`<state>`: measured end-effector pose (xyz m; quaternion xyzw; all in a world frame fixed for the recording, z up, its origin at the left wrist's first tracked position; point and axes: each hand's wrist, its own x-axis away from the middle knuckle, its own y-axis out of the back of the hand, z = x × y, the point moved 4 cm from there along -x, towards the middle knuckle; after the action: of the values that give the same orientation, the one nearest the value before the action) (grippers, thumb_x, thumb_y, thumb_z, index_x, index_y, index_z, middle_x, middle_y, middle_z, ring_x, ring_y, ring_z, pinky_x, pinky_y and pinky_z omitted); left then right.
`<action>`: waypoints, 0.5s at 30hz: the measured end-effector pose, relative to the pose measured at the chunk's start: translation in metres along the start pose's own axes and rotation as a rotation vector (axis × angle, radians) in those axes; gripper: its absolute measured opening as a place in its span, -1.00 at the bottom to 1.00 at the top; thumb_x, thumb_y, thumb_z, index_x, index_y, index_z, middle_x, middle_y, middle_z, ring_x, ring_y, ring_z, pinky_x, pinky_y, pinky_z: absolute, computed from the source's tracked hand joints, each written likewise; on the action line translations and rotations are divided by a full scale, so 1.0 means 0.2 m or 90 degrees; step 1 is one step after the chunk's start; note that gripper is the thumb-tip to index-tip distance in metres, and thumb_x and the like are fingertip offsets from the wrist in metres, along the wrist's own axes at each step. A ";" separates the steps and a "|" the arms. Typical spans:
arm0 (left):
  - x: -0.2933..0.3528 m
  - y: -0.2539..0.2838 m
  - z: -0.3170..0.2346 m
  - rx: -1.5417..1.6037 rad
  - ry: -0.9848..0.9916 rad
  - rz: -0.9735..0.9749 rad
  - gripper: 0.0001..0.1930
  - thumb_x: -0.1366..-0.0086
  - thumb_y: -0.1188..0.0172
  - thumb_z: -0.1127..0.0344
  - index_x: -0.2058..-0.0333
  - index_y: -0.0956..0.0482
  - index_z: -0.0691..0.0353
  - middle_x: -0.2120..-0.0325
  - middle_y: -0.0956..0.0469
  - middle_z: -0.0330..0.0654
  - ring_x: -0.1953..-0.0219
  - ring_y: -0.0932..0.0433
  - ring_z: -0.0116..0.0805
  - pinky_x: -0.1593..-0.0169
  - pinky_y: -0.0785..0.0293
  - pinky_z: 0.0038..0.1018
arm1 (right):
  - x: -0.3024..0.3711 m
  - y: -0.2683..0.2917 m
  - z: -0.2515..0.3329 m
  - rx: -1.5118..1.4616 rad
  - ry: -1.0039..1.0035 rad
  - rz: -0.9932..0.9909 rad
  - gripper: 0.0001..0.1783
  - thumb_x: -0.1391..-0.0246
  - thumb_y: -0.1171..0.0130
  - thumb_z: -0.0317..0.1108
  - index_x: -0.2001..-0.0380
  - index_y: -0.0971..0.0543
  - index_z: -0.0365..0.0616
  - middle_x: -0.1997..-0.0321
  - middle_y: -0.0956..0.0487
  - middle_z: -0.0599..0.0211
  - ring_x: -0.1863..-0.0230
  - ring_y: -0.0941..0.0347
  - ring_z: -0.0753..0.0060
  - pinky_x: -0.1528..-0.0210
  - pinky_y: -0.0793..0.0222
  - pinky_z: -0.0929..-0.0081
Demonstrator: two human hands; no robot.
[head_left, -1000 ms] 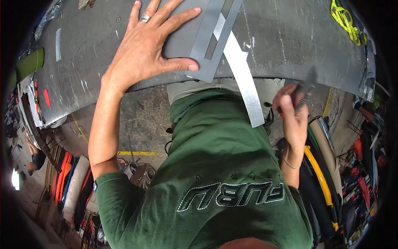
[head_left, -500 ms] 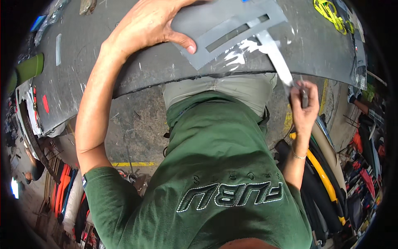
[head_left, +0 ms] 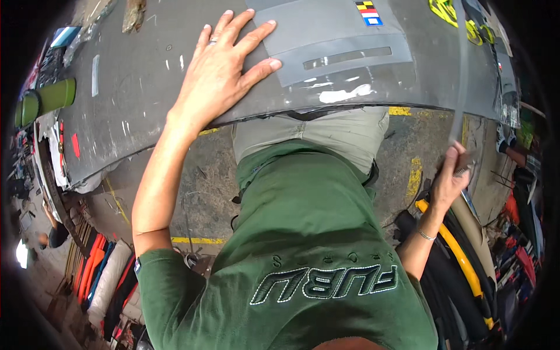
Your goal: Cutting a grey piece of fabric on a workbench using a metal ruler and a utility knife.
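My left hand [head_left: 220, 73] lies flat on the dark grey work table [head_left: 140, 87], fingers spread. Its fingertips press the left edge of a flat grey sheet [head_left: 326, 44], which has a long narrow slot [head_left: 347, 58] near its front side and a small patch of coloured blocks [head_left: 370, 14] farther back. Off the table's front edge on the right, my right hand [head_left: 448, 184] is closed on a long narrow grey strip [head_left: 461, 76], blurred and pointing away from me. A small dark ridged tool [head_left: 465, 167] is also in that hand; its kind is unclear.
White smears [head_left: 345, 93] mark the table near its front edge. A green roll [head_left: 49, 102] lies at the left, yellow-green webbing [head_left: 444, 11] at the far right. Rolls of material, one yellow [head_left: 458, 251], stand below on the right. Another person [head_left: 55, 230] is at the left.
My right hand has moved right and nearer to me, taking the strip off the sheet. My left hand has shifted nearer, and the sheet now lies turned straighter, its coloured patch in full view.
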<state>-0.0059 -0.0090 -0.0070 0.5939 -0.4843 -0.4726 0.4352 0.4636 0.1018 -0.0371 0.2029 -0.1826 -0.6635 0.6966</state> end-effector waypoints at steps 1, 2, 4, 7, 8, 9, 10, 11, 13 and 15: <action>-0.03 -0.02 -0.03 0.010 0.010 -0.004 -0.36 -0.40 -0.19 -0.18 -0.38 -0.40 -0.17 -0.45 -0.22 -0.04 -0.52 -0.09 0.09 -0.54 0.07 0.03 | 0.02 -0.11 0.15 -0.001 0.139 0.030 -0.73 -0.42 -0.19 -0.26 -0.01 -0.62 -0.22 0.11 -0.60 0.42 0.08 -0.45 0.58 -0.07 -0.34 0.56; -0.04 -0.03 -0.06 0.013 0.004 -0.008 -0.36 -0.40 -0.19 -0.18 -0.38 -0.40 -0.17 -0.45 -0.22 -0.04 -0.52 -0.09 0.09 -0.54 0.07 0.03 | 0.06 -0.18 0.15 -0.076 0.076 0.090 -0.75 -0.40 -0.21 -0.27 0.01 -0.62 -0.19 0.05 -0.58 0.40 0.02 -0.42 0.58 -0.12 -0.31 0.52; -0.06 -0.04 -0.09 -0.013 0.035 -0.013 -0.39 -0.45 -0.15 -0.12 -0.40 -0.37 -0.12 -0.45 -0.22 -0.02 -0.51 -0.12 0.07 -0.54 0.07 0.04 | 0.18 -0.33 0.24 -0.155 0.062 0.139 -0.74 -0.36 -0.26 -0.29 0.00 -0.60 -0.19 0.08 -0.59 0.40 0.06 -0.46 0.51 -0.08 -0.37 0.49; -0.08 0.01 -0.08 0.111 0.044 -0.035 -0.40 -0.51 -0.11 0.00 -0.42 -0.30 0.04 -0.44 -0.22 0.01 -0.50 -0.15 0.03 -0.53 0.02 -0.03 | 0.30 -0.54 0.38 -0.244 0.038 0.183 -0.74 -0.34 -0.29 -0.31 0.03 -0.60 -0.23 0.11 -0.60 0.40 0.09 -0.46 0.56 -0.05 -0.40 0.49; -0.08 0.02 -0.08 0.112 0.040 -0.035 -0.40 -0.51 -0.11 0.00 -0.42 -0.30 0.04 -0.44 -0.22 0.01 -0.50 -0.15 0.03 -0.53 0.02 -0.03 | 0.33 -0.58 0.38 -0.218 -0.005 0.200 -0.75 -0.34 -0.28 -0.33 0.03 -0.59 -0.24 0.16 -0.60 0.44 0.15 -0.44 0.62 0.03 -0.38 0.56; -0.08 0.05 -0.07 0.169 0.034 -0.075 -0.41 -0.53 -0.09 0.06 -0.43 -0.27 0.12 -0.45 -0.21 0.03 -0.50 -0.16 0.01 -0.52 -0.01 -0.09 | 0.36 -0.63 0.37 -0.234 -0.036 0.246 -0.76 -0.35 -0.27 -0.35 0.03 -0.58 -0.26 0.21 -0.59 0.48 0.21 -0.42 0.68 0.13 -0.35 0.63; -0.08 0.07 -0.08 0.227 0.028 -0.114 -0.41 -0.55 -0.07 0.13 -0.44 -0.24 0.20 -0.45 -0.20 0.05 -0.50 -0.17 -0.01 -0.52 -0.05 -0.14 | 0.38 -0.68 0.39 -0.262 -0.028 0.234 -0.77 -0.35 -0.26 -0.38 0.03 -0.58 -0.28 0.24 -0.59 0.49 0.24 -0.41 0.71 0.18 -0.32 0.67; -0.08 0.09 -0.10 0.217 0.015 -0.118 -0.39 -0.53 -0.11 0.16 -0.44 -0.22 0.25 -0.46 -0.17 0.07 -0.50 -0.16 0.00 -0.50 -0.09 -0.24 | 0.40 -0.72 0.41 -0.264 -0.020 0.256 -0.77 -0.34 -0.28 -0.37 0.04 -0.58 -0.28 0.26 -0.58 0.51 0.27 -0.40 0.72 0.20 -0.32 0.67; -0.08 0.09 -0.14 0.228 -0.006 -0.121 -0.36 -0.51 -0.13 0.14 -0.44 -0.21 0.24 -0.47 -0.16 0.07 -0.50 -0.15 0.01 -0.50 -0.09 -0.23 | 0.40 -0.75 0.44 -0.267 -0.014 0.278 -0.77 -0.33 -0.29 -0.37 0.05 -0.57 -0.27 0.29 -0.58 0.53 0.29 -0.39 0.73 0.22 -0.32 0.67; -0.09 0.06 -0.17 0.249 -0.022 -0.092 -0.27 -0.41 -0.28 0.05 -0.42 -0.25 0.22 -0.45 -0.15 0.14 -0.50 -0.11 0.14 -0.52 -0.05 -0.06 | 0.41 -0.78 0.45 -0.144 -0.002 0.344 -0.74 -0.31 -0.32 -0.31 0.09 -0.57 -0.25 0.37 -0.57 0.55 0.34 -0.36 0.74 0.26 -0.32 0.66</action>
<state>0.0249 0.0083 0.0141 0.6922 -0.5304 -0.4094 0.2681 0.2879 0.0109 -0.0427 0.0672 -0.1558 -0.4706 0.8659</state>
